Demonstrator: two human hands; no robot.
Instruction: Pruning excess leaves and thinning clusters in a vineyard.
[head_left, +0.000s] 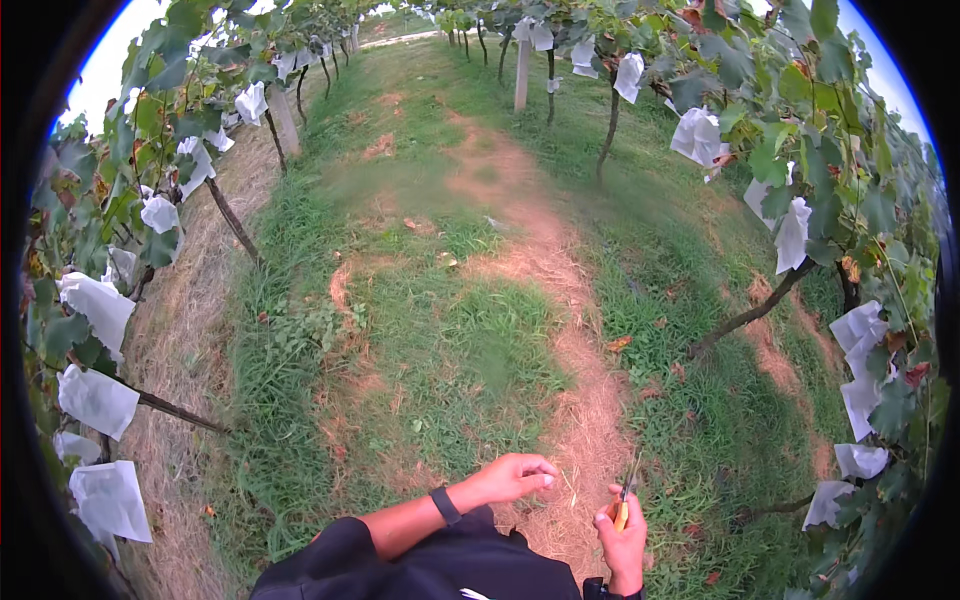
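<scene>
My right hand (624, 534) is closed around a pair of small pruning shears (622, 510) with yellow-orange handles. Their narrow metal blades point up and away from me, over the grass. To the left, my left hand (523, 478) hovers over the dry path with fingers curled in and the thumb against them. A thin pale stalk (571, 486) shows just beyond its fingertips; whether they touch it I cannot tell. Dark bands circle both wrists.
Rows of grapevines with white bags (111, 499) flank me on both sides, more bags (862, 459) hanging at right. Slanting vine trunks (750, 311) and concrete posts (522, 75) line the grassy aisle. A strip of dry cut grass (592, 397) runs ahead.
</scene>
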